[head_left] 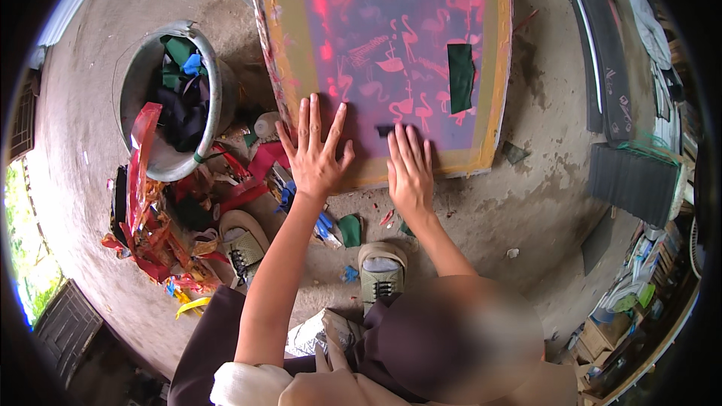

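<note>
A flat panel with a tan taped border and pink flamingo figures on a purple-grey field lies in front of me. My left hand rests on its near left corner, fingers spread and holding nothing. To the right, my right hand lies on the near edge with its fingers stretched out. Its fingertips touch or partly cover a small black scrap. A dark green strip of cloth lies on the right part of the panel, apart from both hands.
A metal bucket of dark and green scraps stands on the left. Beside it is a heap of red and orange scraps. My shoes are near the panel's front edge. A dark stack and cluttered shelving stand at the right.
</note>
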`<action>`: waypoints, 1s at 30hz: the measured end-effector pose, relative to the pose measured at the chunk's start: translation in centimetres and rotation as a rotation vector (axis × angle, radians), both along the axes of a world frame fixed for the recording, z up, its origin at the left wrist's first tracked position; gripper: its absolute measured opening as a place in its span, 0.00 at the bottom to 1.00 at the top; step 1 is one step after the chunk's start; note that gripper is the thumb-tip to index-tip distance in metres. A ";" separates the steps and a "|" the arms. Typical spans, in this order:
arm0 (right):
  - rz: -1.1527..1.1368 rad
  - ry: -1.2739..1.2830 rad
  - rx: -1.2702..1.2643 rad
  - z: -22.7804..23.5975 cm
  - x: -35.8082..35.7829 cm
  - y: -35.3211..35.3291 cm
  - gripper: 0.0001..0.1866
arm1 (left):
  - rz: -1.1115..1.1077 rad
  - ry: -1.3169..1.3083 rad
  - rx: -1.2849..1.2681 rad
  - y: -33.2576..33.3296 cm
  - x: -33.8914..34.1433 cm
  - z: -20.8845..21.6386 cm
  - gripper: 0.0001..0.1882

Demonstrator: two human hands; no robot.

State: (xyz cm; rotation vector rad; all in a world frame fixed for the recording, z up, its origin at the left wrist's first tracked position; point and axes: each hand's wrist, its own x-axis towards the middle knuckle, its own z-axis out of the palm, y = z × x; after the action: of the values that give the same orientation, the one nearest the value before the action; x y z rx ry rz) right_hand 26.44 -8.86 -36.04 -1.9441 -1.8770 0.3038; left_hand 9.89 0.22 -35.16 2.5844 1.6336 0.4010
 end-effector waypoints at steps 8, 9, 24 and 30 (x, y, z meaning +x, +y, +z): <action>-0.093 -0.206 0.348 2.5 5.7 15.2 0.22 | -0.016 -0.001 0.031 0.1 0.1 0.0 0.35; -0.138 -0.214 0.430 3.4 6.8 18.0 0.21 | -0.032 -0.012 0.031 0.1 0.4 0.1 0.35; 0.115 0.084 0.101 2.4 -3.1 3.2 0.27 | -0.014 -0.027 0.053 -0.2 0.3 0.8 0.31; -0.552 0.125 0.273 5.2 6.7 8.9 0.23 | -0.024 -0.113 -0.019 -1.7 -1.2 3.2 0.39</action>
State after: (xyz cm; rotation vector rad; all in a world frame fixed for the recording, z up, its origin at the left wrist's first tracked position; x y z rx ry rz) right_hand 33.12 0.07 -30.81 -2.0920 -1.1682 -0.0013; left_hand 8.67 -1.48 -32.00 2.5156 1.5604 0.5166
